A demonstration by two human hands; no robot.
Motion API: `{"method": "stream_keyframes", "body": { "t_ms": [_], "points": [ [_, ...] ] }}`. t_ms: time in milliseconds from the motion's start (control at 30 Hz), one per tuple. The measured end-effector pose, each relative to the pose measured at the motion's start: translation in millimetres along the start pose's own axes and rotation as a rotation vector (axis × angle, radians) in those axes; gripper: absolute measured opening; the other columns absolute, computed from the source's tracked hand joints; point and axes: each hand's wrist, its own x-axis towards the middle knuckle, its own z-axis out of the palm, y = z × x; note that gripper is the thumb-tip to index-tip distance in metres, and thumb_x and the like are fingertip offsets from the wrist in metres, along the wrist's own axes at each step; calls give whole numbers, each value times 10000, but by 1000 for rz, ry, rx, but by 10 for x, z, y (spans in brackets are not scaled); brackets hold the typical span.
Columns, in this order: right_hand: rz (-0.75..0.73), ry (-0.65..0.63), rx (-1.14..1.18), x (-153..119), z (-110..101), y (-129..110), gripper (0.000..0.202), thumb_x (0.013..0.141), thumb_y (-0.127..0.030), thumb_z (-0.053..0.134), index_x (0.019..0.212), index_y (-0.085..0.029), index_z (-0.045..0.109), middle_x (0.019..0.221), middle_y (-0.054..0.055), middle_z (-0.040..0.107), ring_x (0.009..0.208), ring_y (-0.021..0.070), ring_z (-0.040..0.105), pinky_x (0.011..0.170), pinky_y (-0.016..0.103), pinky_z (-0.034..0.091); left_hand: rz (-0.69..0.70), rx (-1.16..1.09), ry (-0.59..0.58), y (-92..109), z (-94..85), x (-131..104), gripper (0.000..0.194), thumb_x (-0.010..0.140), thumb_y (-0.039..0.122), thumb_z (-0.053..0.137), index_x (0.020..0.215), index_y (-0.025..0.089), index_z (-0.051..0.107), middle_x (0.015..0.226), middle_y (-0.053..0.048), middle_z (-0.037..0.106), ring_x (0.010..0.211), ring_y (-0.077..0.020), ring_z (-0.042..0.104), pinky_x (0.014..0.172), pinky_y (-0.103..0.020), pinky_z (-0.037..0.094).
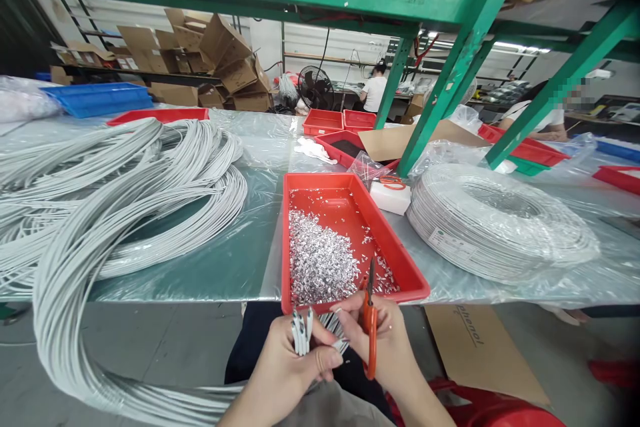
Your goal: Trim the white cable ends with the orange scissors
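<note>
My left hand is closed around a bunch of grey-white cables, whose cut ends poke up between thumb and fingers. In my right hand sits a pair of scissors with orange handles, dark blades pointing up and away. The right thumb and forefinger also pinch at the cable ends beside the left hand. Just beyond both hands stands a red tray holding a heap of small silvery-white scraps. The long cable bundle hangs off the table at left and runs under my left forearm.
Coiled cables cover the table's left side. A plastic-wrapped cable coil lies at right, near a white box with orange-handled scissors on it. A green frame post rises beyond. Other people sit in the background.
</note>
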Motion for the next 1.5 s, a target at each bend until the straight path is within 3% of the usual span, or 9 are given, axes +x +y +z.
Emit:
{"method": "stream_keyframes", "body": {
  "t_ms": [167,300,400,500,733,833,1033,1233,1500],
  "points": [
    [-73,85,-186,289,-243,-126,146,652,-267,695,645,-160,595,458,-74,402,420,85,338,404,201,298,3,192,-16,40,9,-27,90,664,234,701,648,146,716,605,-49,673,554,-155,598,531,-230,455],
    [-115,77,-307,471,-445,-158,300,656,-205,682,467,-188,449,456,-86,311,437,86,307,432,203,323,51,371,-26,8,-44,-57,148,738,290,640,745,170,726,795,-74,718,727,-201,638,688,-269,474],
    [-133,-11,-312,487,-509,-158,96,709,-238,636,672,-187,564,547,-53,457,525,126,459,572,239,443,40,455,-63,-45,-130,-75,185,756,317,623,709,150,686,756,-70,697,713,-200,618,675,-272,454],
    [-137,-105,-260,391,-500,-174,317,742,-299,614,1030,-197,528,759,13,581,676,170,560,674,285,483,-18,281,-125,-118,-208,-96,257,784,384,585,731,136,629,637,-42,651,627,-165,591,614,-250,441],
    [15,-362,-136,-87,-563,-212,430,762,-318,622,1167,-240,502,766,25,585,597,145,551,622,264,504,16,-173,-228,-126,-232,-110,380,814,510,484,958,167,564,558,8,599,311,-30,408,347,-140,273],
    [78,-434,-239,-252,-667,-177,532,713,-232,654,1219,-236,490,935,91,624,828,223,601,747,330,498,15,-238,-171,-68,-202,-74,354,736,487,612,800,139,620,535,11,563,378,-45,453,401,-154,336],
    [97,-600,-601,-321,-719,-213,583,649,-193,654,1217,-185,520,875,84,632,779,234,603,710,338,504,-139,-233,25,-32,-125,-41,382,552,440,774,683,132,591,416,68,455,332,-36,377,338,-144,279],
    [158,-673,-826,-303,-593,-355,514,771,-224,534,1276,-220,435,906,80,609,817,234,586,731,383,496,-108,-135,125,75,-50,-106,359,561,435,765,627,132,584,405,85,402,353,-25,331,341,-136,269],
    [74,-737,-870,-259,-621,-420,404,881,-273,429,1281,-222,420,1081,87,607,963,230,565,829,361,467,-11,-83,212,-28,-48,-110,272,550,329,791,606,134,610,520,39,535,408,-45,431,396,-156,365]
  ]
}}
